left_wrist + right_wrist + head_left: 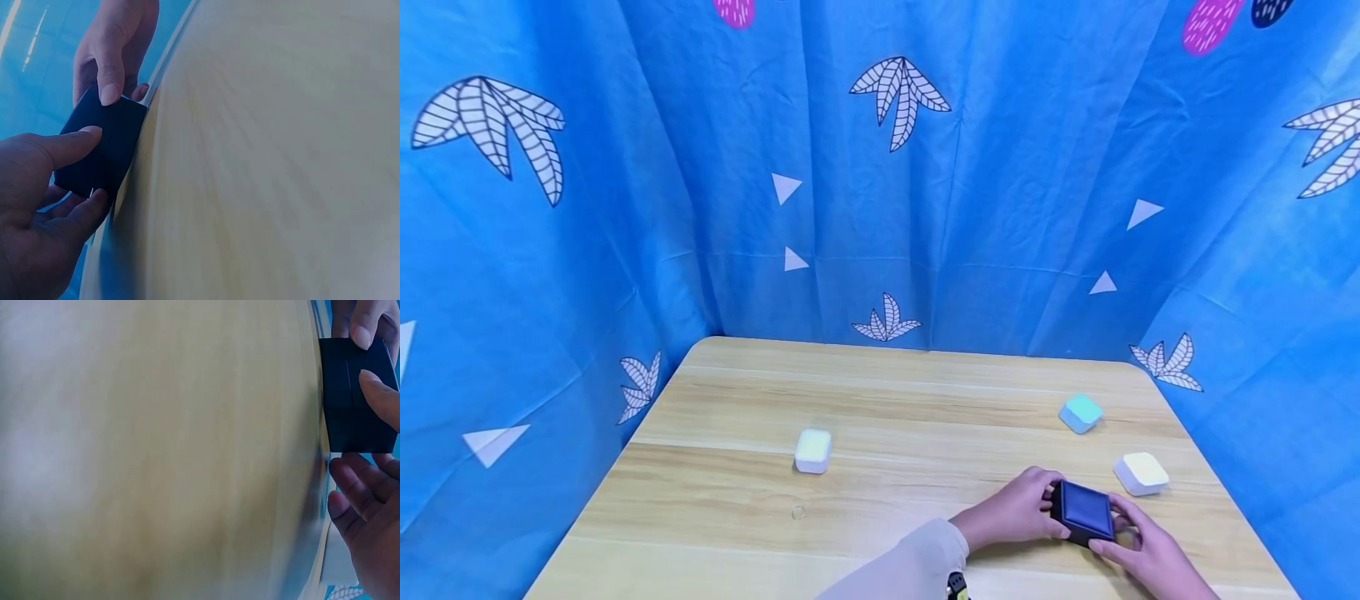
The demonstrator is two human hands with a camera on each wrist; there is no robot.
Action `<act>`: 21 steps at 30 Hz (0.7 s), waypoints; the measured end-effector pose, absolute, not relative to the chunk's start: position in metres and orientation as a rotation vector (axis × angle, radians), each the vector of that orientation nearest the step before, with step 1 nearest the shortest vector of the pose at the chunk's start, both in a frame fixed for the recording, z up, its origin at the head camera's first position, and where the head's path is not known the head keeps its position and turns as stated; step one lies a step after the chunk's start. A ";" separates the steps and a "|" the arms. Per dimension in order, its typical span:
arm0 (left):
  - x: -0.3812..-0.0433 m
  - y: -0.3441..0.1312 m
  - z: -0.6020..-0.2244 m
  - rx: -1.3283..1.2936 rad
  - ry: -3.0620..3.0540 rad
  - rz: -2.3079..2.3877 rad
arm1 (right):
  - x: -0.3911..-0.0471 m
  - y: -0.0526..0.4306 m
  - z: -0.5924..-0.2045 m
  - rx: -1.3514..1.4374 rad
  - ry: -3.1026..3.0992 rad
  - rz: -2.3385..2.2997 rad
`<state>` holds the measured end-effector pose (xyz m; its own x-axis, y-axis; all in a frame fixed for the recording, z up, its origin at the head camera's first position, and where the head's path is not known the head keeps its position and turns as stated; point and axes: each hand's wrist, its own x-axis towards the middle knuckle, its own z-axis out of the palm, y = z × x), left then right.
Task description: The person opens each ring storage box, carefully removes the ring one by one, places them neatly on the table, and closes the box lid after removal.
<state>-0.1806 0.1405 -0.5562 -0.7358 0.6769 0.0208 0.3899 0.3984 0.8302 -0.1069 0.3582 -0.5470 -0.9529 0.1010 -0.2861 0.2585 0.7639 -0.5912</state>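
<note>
Sitting directly between the two hands, the dark box (1087, 509) is at the near right part of the bench (925, 417). The left hand (1017, 510) pinches its left side and the right hand (1146, 548) its right, each grip closed only to the box's width, thumb on the near face. Neither hand is nearer; both touch. That face looks longer from hand to hand, with a thin seam along it. Whether the underside touches the bench is hard to tell. A white block (1142, 473) stands just beyond.

Fingers (1057, 529) of the left hand (1017, 508) and right hand (1150, 550) hold a dark blue-topped box (1086, 510).
</note>
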 end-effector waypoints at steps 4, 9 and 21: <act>-0.182 0.133 -0.554 0.901 2.339 1.269 | -0.109 0.352 -0.546 0.258 2.716 -0.989; -0.182 0.123 -0.551 0.862 2.318 1.295 | -0.113 0.344 -0.543 0.210 2.735 -0.987; -0.187 0.104 -0.552 0.830 2.304 1.333 | -0.121 0.325 -0.540 0.155 2.742 -1.001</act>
